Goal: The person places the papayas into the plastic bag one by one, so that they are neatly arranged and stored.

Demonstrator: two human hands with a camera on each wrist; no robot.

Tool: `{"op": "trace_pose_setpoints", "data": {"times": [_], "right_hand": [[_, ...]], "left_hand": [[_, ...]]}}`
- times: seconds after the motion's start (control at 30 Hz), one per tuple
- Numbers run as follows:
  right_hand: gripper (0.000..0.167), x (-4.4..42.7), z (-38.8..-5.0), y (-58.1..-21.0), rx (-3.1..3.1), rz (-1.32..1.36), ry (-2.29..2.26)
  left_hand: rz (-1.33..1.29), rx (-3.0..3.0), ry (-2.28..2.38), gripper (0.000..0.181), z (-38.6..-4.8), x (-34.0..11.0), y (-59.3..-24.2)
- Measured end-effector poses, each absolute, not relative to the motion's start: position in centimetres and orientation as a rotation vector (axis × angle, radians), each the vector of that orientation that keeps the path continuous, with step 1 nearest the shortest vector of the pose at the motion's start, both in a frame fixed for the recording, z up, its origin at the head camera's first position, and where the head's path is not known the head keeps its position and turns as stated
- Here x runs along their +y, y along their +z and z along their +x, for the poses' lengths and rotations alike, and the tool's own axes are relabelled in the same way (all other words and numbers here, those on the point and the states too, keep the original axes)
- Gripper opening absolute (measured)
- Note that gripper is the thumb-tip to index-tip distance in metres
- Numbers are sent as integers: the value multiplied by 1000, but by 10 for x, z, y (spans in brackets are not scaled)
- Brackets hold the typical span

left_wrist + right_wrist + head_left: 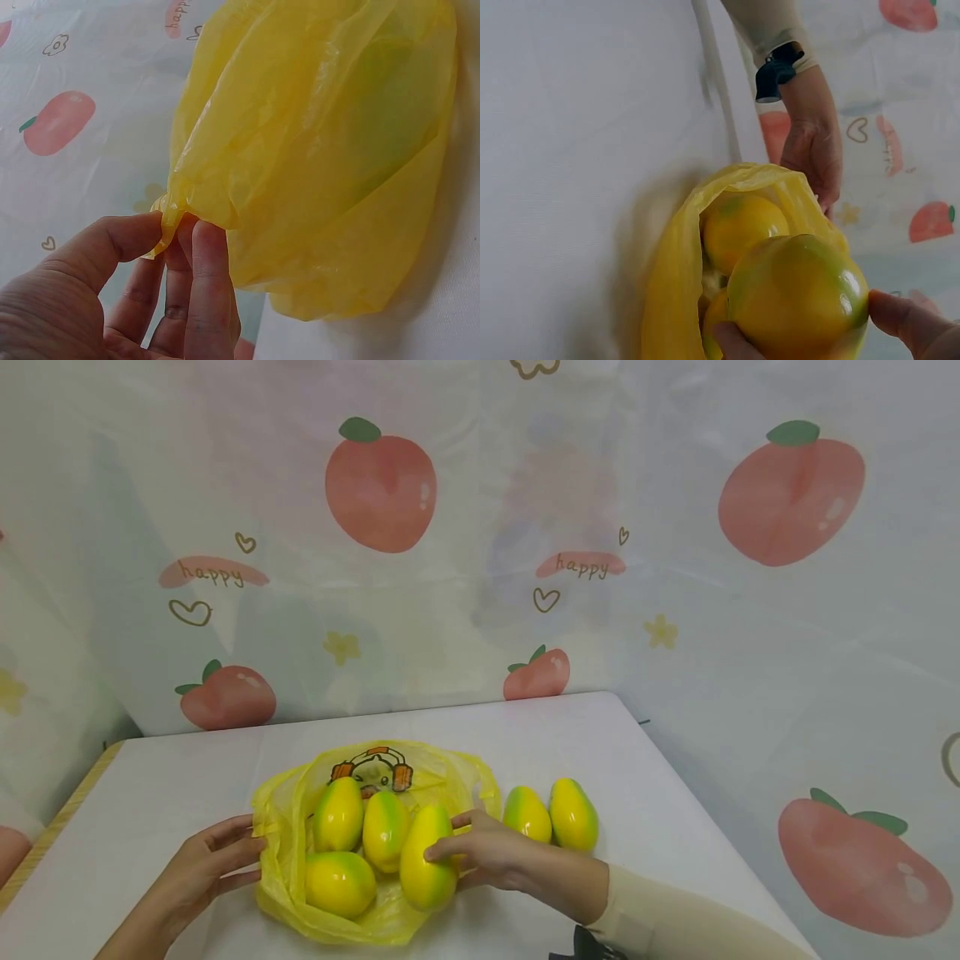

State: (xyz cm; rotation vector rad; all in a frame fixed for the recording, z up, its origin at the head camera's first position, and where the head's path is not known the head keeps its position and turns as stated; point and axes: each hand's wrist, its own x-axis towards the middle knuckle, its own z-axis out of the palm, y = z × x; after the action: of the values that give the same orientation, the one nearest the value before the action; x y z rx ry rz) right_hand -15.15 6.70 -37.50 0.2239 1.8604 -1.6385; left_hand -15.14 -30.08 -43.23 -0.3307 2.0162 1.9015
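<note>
A yellow plastic bag (282,868) with a cartoon print lies with its mouth towards me, several yellow-green mangoes inside, such as one mango (338,814) at the upper left. My left hand (206,868) pinches the bag's left rim between thumb and fingers, as the bag (315,150) in the left wrist view also shows. With my right hand (487,852) I grip another mango (429,868) at the right of the bag's mouth. In the right wrist view this mango (799,296) is between thumb and fingers, in front of the mangoes in the bag.
Two more mangoes, one mango (527,814) beside another mango (574,815), lie on the white table (637,827) right of the bag. A fruit-printed cloth (450,610) hangs behind the table. A dark object at the bottom edge is only partly visible.
</note>
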Motion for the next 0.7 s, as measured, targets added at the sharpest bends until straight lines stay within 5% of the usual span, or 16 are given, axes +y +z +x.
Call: {"op": "trace_pose_setpoints", "data": {"times": [0.7], "right_hand": [[68, 52, -159, -399, 1726, 361, -1742]], "left_hand": [[-321, 2007, 1920, 58, -150, -300, -434]]}}
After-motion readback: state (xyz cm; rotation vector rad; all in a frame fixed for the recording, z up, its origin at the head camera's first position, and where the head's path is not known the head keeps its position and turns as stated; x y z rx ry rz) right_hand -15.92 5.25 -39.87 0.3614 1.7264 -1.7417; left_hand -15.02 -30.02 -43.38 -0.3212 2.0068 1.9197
